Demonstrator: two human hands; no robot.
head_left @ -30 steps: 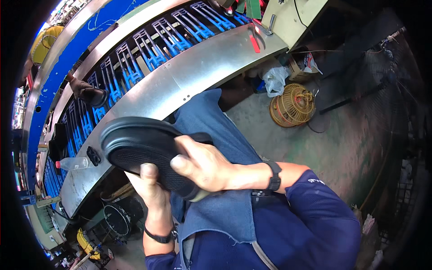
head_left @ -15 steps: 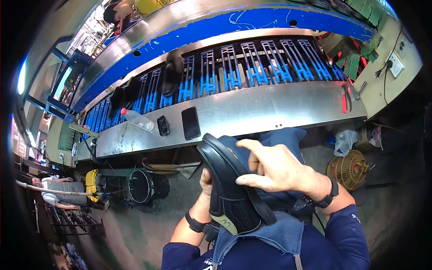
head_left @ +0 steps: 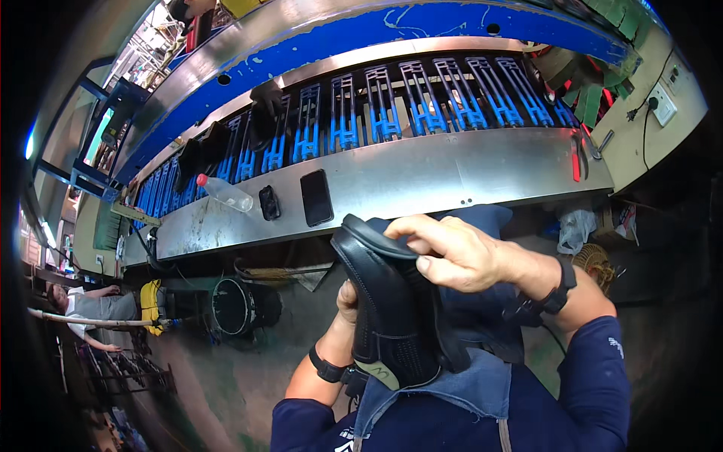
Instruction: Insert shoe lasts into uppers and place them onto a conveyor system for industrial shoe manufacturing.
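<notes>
Black shoe (head_left: 393,320) stays gripped by left fingers (head_left: 347,294) while right fingers (head_left: 416,226), earlier spread, now pinch its sole (head_left: 370,235).

Light falls unevenly across the scene. The long, silver sheet-metal tabletop (head_left: 407,162) is the brightest broad surface, carrying a soft whitish glare along its middle and duller grey toward its left end. Pale, washed-out brightness shows at the upper left, beyond the chipped blue painted metal beam (head_left: 361,44). The bare right hand (head_left: 456,252) is strongly lit, its knuckles pale, while the black leather-look shoe (head_left: 392,316) shows faint sheen and little detail. The grey-green floor (head_left: 248,384) lies dim, darkening at the right. Fisheye distortion bows the tabletop and beam; the corners sink into black, and small background details smear.
</notes>
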